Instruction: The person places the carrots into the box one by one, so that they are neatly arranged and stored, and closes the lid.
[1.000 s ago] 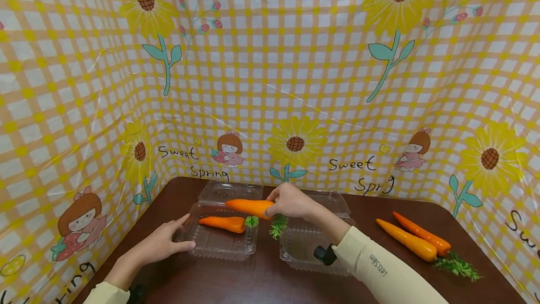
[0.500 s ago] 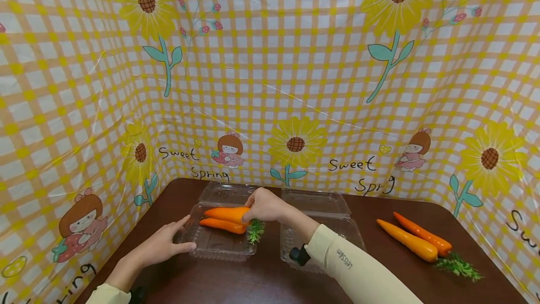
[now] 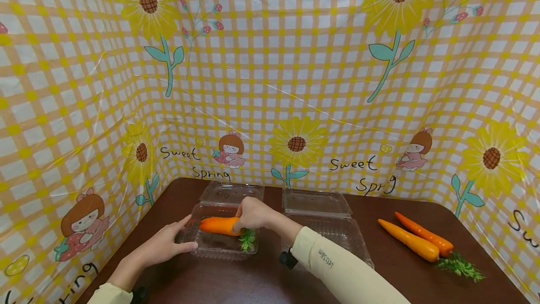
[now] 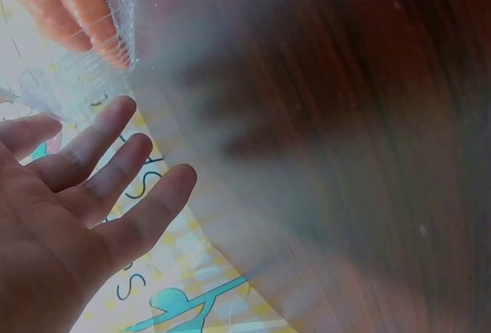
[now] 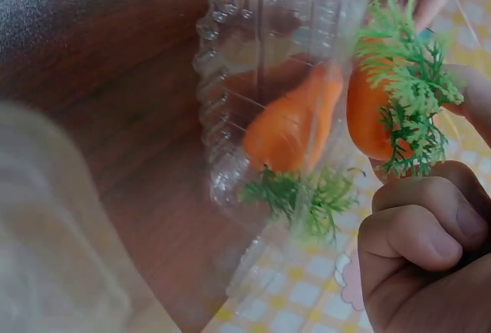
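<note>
My right hand (image 3: 253, 215) pinches an orange carrot (image 3: 221, 225) near its leafy end, low over the left clear plastic clamshell box (image 3: 211, 249). Its green top (image 5: 406, 87) hangs beside the fingers in the right wrist view. A second carrot (image 5: 284, 130) lies inside that box, mostly hidden behind the held one in the head view. At the box's left side is my left hand (image 3: 166, 243), fingers relaxed and spread, fingertips right at the wall. The left wrist view shows this hand (image 4: 84, 195) with straight fingers and nothing in its grasp.
A second clear clamshell box (image 3: 346, 233) stands to the right, lid (image 3: 316, 202) laid back, partly behind the right forearm. Farther right lie a yellow-orange carrot (image 3: 411, 240) and a redder carrot (image 3: 426, 234) with green leaves (image 3: 460, 266). A checked cloth surrounds the brown table (image 3: 219, 280).
My right hand has carried the carrot leftward and down from between the boxes to low over the left box, beside the other carrot. The left hand has stayed in place.
</note>
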